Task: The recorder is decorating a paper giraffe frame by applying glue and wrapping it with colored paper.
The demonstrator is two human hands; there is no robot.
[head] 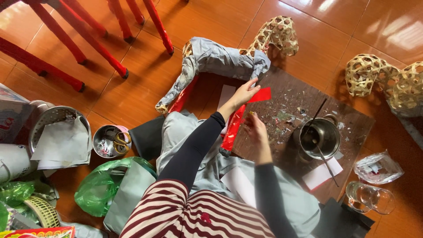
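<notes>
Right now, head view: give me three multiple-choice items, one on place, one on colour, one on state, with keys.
1. Where does the metal pot stand?
A. on the dark wooden board
B. under the red chair legs
C. inside the green bag

2. What colour is the paper strip at the left hand?
A. blue
B. red
C. yellow

3. How does the drinking glass at lower right lie?
A. upright and full
B. stacked in the pot
C. on its side on the floor

Key: 1 A, the pot rests on the dark wooden board beside the right hand. 2 B, the strip pinched at the left hand is bright red. 3 C, the glass lies sideways on the tiles, looking empty.
</notes>
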